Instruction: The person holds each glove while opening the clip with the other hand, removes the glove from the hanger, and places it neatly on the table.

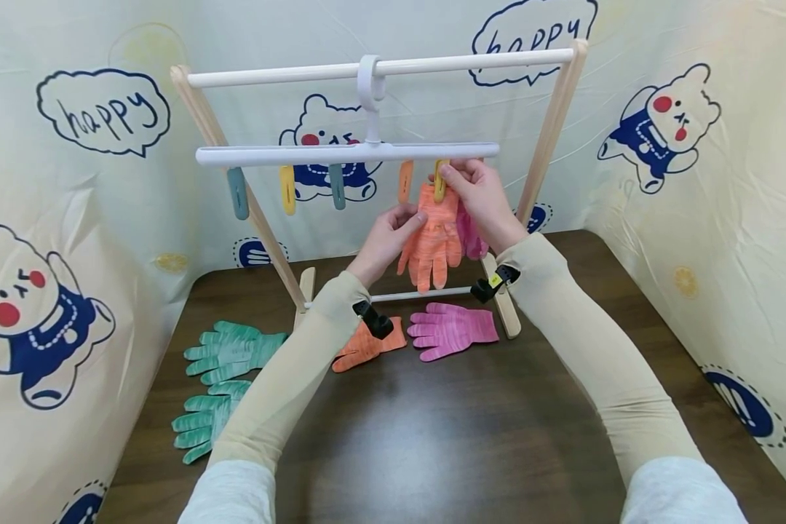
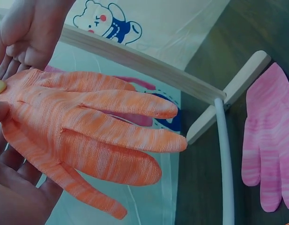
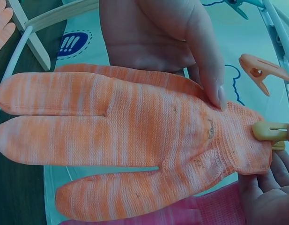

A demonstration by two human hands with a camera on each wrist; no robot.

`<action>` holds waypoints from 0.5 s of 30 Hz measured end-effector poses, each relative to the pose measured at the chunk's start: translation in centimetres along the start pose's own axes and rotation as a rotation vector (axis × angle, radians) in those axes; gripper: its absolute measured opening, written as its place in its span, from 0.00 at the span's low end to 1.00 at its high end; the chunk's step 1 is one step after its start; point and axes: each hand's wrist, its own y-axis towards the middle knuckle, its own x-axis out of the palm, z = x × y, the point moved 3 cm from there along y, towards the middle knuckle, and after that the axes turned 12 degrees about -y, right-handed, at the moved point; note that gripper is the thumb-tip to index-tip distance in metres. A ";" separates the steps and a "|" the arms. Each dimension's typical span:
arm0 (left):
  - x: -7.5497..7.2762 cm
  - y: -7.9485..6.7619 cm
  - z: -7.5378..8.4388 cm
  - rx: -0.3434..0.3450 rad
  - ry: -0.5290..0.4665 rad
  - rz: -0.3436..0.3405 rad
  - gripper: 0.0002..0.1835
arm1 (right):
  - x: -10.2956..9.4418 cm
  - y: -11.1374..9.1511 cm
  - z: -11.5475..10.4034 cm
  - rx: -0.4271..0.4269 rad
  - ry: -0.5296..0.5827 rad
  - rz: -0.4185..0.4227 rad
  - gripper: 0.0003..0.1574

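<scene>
An orange knit glove (image 1: 437,240) hangs fingers-down below the white hanger (image 1: 282,154). My left hand (image 1: 388,236) pinches its side near the cuff, thumb in front and fingers behind. At the cuff, the thumb and fingers of my right hand (image 1: 487,196) pinch a yellow clip (image 1: 439,182). The right wrist view shows that clip (image 3: 270,131) over the edge of the cuff. Behind the orange glove hangs a pink glove (image 1: 471,231), partly hidden by it and by my right hand.
An orange clip (image 1: 405,182), another yellow clip (image 1: 288,191) and two blue-grey clips (image 1: 238,193) dangle from the hanger. Its hook sits on the rack's top rod (image 1: 275,73). On the table (image 1: 432,437) lie two green gloves (image 1: 232,351), an orange glove (image 1: 389,340) and a pink glove (image 1: 455,331).
</scene>
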 end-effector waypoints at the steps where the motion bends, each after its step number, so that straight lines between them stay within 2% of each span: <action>1: 0.0 0.0 0.0 -0.001 0.001 0.001 0.19 | 0.0 0.0 -0.1 -0.004 -0.006 0.002 0.24; 9: -0.2 -0.4 0.1 0.028 -0.020 -0.011 0.19 | 0.1 -0.3 -0.5 -0.002 -0.001 0.011 0.22; 15: -0.3 -0.8 0.2 0.028 0.003 -0.003 0.20 | 0.4 -0.3 -0.5 0.006 0.009 0.012 0.22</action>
